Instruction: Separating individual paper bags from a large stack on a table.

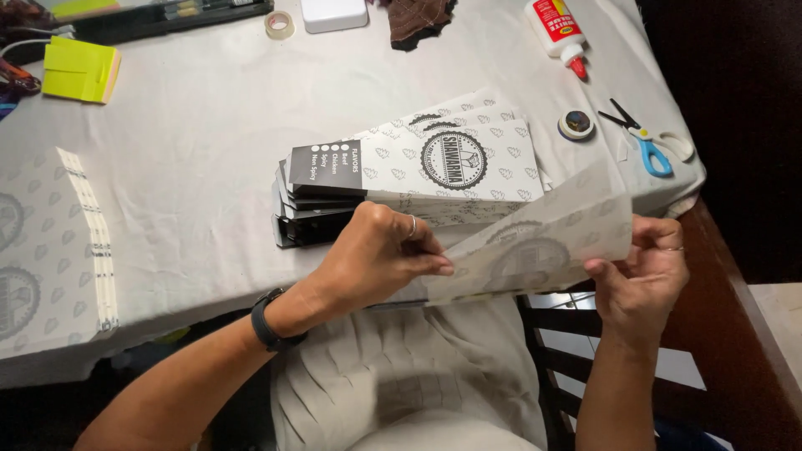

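Head view, from the left edge: a flat printed paper sheet with a pale grey pattern and a perforated strip lies on the white cloth-covered table. Behind it sits a block of yellow-green sticky notes, squared and slightly thick. Further along the back edge are a small roll of clear tape, a white rounded box and a scrap of dark brown fabric.

In the middle rests a fanned stack of flat printed paper sleeves, white with grey motifs and black ends, smooth and crisp-edged.

The left hand, with a ring and a black wristband, pinches the near left corner of a thin, translucent white paper sleeve between thumb and fingertips pressed together. That sleeve is held in the air just in front of the stack, over the table's near edge. The right hand grips its right end, thumb on the underside and fingers curled behind.

To the right lie a white glue bottle with red cap, a small round dark tin and blue-handled scissors.
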